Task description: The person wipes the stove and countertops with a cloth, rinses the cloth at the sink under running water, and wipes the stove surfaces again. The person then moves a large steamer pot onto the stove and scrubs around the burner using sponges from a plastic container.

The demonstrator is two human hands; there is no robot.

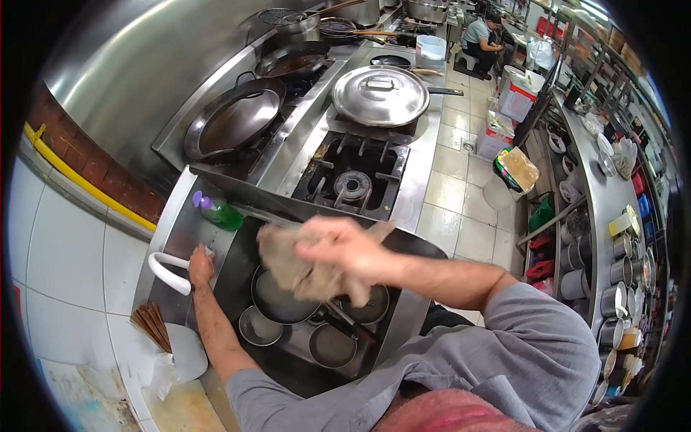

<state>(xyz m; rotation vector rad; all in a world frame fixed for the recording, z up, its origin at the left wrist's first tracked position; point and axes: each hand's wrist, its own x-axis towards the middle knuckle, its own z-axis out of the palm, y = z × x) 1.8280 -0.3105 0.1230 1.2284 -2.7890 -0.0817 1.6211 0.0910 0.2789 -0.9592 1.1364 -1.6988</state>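
My right hand (345,252) is closed round a beige-brown cloth (309,270), slightly blurred, above the steel sink (288,378). My left hand (201,265) is at the sink's left rim, beside the base of the white curved faucet (169,272); its fingers are bunched, and what they grip is too small to make out. Behind it stands a green soap bottle (219,214) with a purple top. Under the cloth, in the sink, lie a large pan (277,299), a small bowl (260,326) and further pans (332,346), partly hidden by the cloth.
Beyond the sink is a stove with a bare burner (353,185), a lidded pan (381,96) and woks (241,119). Wooden sticks (151,324) stand at the left. Shelves with pots (612,299) line the right. A person (482,43) sits far back.
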